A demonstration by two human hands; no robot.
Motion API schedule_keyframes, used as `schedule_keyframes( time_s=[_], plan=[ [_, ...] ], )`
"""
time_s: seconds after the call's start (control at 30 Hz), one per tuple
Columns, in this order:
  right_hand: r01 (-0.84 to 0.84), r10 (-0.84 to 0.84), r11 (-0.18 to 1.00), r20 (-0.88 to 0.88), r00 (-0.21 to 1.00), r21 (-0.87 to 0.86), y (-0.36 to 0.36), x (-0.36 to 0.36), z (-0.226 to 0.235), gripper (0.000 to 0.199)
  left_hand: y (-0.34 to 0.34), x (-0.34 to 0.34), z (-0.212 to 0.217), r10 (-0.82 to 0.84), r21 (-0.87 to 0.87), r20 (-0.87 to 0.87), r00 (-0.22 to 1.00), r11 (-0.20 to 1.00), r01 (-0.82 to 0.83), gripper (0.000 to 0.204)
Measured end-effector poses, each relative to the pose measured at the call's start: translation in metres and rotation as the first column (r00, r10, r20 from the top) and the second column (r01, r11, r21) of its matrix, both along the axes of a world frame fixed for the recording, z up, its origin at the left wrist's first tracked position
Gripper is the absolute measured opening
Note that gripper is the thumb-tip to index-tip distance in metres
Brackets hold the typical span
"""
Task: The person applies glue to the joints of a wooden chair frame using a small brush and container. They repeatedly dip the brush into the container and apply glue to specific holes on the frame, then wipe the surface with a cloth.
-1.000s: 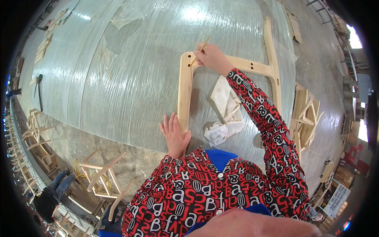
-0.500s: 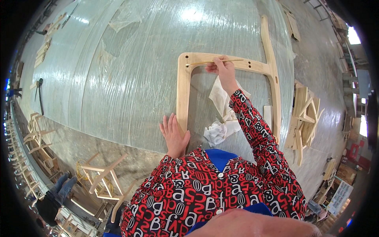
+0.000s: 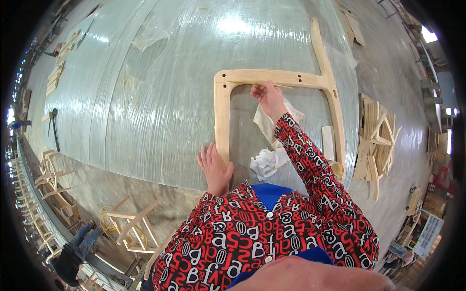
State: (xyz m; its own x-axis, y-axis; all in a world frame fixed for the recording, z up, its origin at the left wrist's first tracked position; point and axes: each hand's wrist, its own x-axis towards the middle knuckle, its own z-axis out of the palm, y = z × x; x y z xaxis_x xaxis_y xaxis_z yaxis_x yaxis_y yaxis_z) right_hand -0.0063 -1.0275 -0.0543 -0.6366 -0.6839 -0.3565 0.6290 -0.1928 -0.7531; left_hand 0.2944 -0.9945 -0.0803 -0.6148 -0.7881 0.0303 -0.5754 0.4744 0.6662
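A pale wooden chair side frame (image 3: 222,116) lies on the plastic-covered table, with paired dark holes at its far left corner and along its far rail. My left hand (image 3: 215,170) rests flat beside the frame's left leg, fingers spread, thumb touching the wood. Between the fingertips of my right hand (image 3: 268,98) is a thin wooden stick (image 3: 242,83), held over the inner edge of the far rail. Its tip reaches close to the left corner holes; whether it touches one I cannot tell. Inside the frame lie a white cloth (image 3: 262,118) and a crumpled white wad (image 3: 264,164).
A pale rectangular block (image 3: 327,140) lies inside the frame's right leg, near a small round container (image 3: 337,169) by my right sleeve. Stacked wooden parts (image 3: 377,133) stand to the right. Wooden chair frames (image 3: 133,225) and another person (image 3: 73,257) are at the lower left.
My right hand and the stick have shifted a little toward me relative to the far rail. The whole view has moved slightly; my left hand stays by the left leg.
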Motion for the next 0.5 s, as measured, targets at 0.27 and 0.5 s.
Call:
schedule_keyframes(
  time_s=[0.27, 0.5],
  plan=[
    [0.076, -0.070, 0.997, -0.195, 0.978, 0.027, 0.087, -0.037, 0.037, 0.018, -0.004, -0.007, -0.036, -0.022, -0.123, 0.001, 1.000, 0.992, 0.022, 0.073],
    [0.432, -0.208, 0.875, -0.639, 0.741, 0.217, 0.279, -0.051, 0.083, 0.016, -0.018, -0.097, -0.019, -0.589, -0.339, -0.038, 0.807, 0.767, 0.544, 0.060]
  ],
)
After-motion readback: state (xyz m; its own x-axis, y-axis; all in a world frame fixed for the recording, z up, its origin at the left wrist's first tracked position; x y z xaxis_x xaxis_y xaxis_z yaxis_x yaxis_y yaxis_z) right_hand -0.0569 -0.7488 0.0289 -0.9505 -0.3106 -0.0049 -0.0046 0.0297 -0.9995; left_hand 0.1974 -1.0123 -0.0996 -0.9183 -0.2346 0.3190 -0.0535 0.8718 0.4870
